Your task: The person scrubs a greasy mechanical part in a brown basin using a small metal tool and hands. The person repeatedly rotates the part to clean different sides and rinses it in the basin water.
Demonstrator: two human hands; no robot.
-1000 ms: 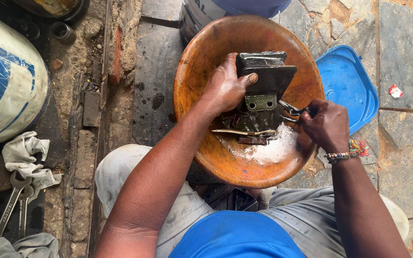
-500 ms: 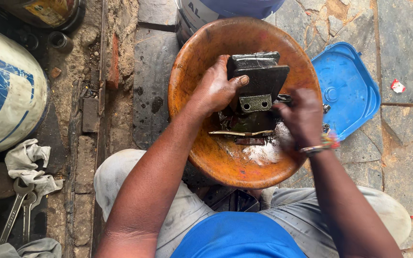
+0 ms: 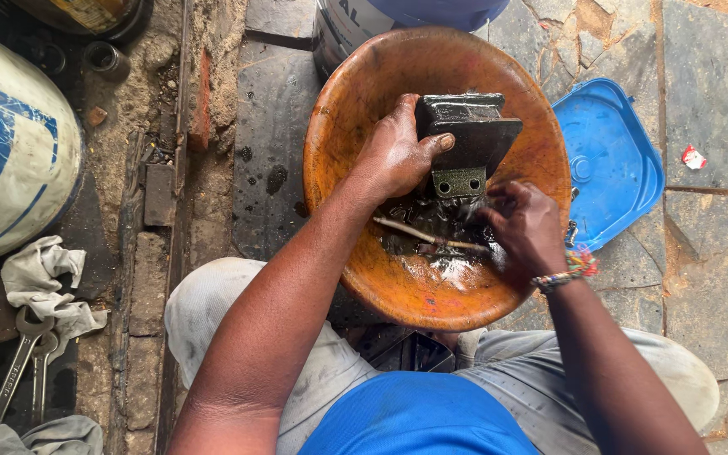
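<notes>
Two hands work inside an orange-brown bowl (image 3: 381,93) held between the person's knees over a stone-slab floor (image 3: 709,211). Big white drum with blue print (image 3: 10,152) lies at far left, another white and blue container (image 3: 364,21) sits just above the bowl rim. Blue plastic lid (image 3: 612,160) lies on the floor touching the bowl's right side. Dark greasy metal block part (image 3: 469,135) with a bolted bracket stands in the upper middle of the bowl, lower end in dirty liquid. Left hand (image 3: 398,156) grips the part's left edge, fingers wrapped behind, thumb across the front face. Right hand (image 3: 526,227) sits low right in the bowl, fingers curled onto the wet lower part of the part; cannot tell what, if anything, they pinch. Thin pale stick (image 3: 427,237) lies across the liquid between the hands. Beaded bracelet (image 3: 559,276) on right wrist. White rag (image 3: 44,278) and two spanners (image 3: 23,362) at lower left
</notes>
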